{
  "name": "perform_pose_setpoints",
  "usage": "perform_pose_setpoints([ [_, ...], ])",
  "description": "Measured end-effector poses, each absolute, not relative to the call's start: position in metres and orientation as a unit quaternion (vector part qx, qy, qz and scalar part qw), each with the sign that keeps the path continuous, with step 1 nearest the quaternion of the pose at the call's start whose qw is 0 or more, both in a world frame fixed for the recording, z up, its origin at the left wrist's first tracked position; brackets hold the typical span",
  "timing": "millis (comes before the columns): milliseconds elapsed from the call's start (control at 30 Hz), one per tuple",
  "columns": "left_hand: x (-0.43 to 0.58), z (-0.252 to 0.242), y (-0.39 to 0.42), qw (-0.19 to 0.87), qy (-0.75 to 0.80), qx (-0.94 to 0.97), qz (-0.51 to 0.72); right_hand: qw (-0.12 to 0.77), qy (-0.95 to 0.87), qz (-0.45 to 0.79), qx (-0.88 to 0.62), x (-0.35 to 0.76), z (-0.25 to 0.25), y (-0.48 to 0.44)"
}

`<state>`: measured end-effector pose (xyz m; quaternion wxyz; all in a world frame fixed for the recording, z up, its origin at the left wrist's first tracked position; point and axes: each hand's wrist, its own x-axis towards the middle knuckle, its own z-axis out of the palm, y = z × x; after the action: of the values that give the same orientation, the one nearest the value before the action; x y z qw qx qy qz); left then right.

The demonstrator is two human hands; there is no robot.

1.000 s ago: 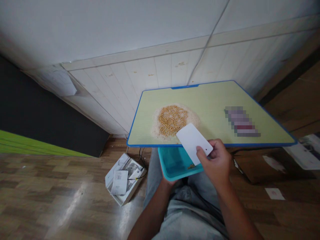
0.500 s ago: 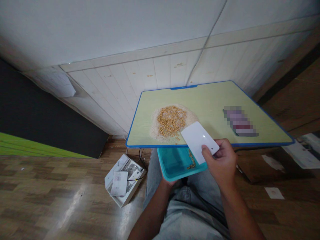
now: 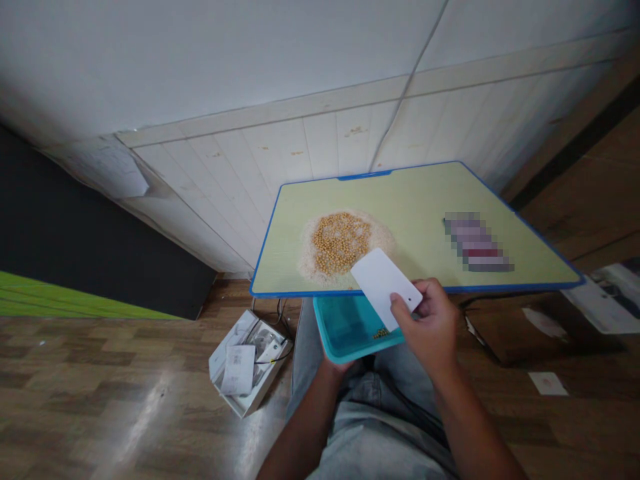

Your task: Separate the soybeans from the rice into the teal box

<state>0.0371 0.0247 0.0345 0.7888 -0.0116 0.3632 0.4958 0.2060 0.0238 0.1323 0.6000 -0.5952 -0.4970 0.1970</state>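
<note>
My right hand (image 3: 429, 321) grips a flat white plastic scraper (image 3: 384, 283) between thumb and fingers, its far edge by the near side of a pile on the table. That pile has yellow soybeans (image 3: 340, 241) in the middle, with pale rice-like grains (image 3: 384, 237) around them. Below the table's front edge, my left hand (image 3: 340, 365) supports a teal plastic tray (image 3: 326, 333) from underneath; most of its fingers are hidden. Some soybeans lie in the tray's right part, partly covered by the scraper.
The small yellow-green table (image 3: 420, 190) has a blue rim and stands near a white panelled wall (image 3: 280, 150). A pixelated flat object (image 3: 477, 243) lies on its right side. On the wooden floor sit an open white box (image 3: 250, 363) with cables and, at right, a brown box (image 3: 530, 333).
My right hand and the scraper have moved left, over the near edge of the pile and the tray. More of the beans in the tray are now covered. The left hand keeps its place.
</note>
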Motion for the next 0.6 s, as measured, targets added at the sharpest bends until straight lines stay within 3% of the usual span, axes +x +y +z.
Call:
perform_pose_setpoints([
  [600, 0.032, 0.035, 0.021, 0.778, 0.349, -0.007, 0.522, 0.657, -0.433, 0.141, -0.601, 0.233, 0.137, 0.036],
])
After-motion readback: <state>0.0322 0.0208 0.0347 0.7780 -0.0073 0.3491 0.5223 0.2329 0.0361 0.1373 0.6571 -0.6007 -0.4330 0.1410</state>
